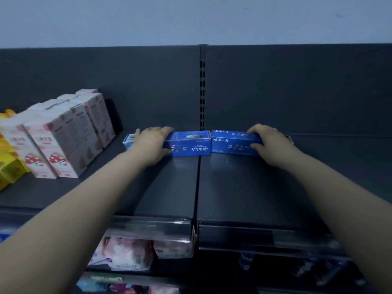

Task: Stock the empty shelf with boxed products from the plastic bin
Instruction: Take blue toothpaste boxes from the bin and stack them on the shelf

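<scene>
Gripping, left side: left hand point(151, 143) is curled over the left blue box point(191, 143), fingers across the top and thumb down on the front face.
Right side: same deal, right hand point(269, 143) is clamped on the right blue box point(233, 143), fingers on top, thumb in front.
Hands: well apart, one at the outer end of each box.
Boxes: both lie flat and lengthwise in the middle of the frame, at the back of the dark grey shelf point(244, 187). They sit end to end, pretty much touching right above the seam between the two shelf boards.
Behind them: dark back panel point(297, 92) with a slotted upright point(202, 92).
Left of frame: pink-and-white cartons point(67, 141) with a mushroom print, standing upright in rows, near the left box.
Far left edge: yellow packs point(8, 164), partly cut off.
Bottom of frame: pinkish soft packs point(127, 253) on the lower shelf, too blurry to read.
</scene>
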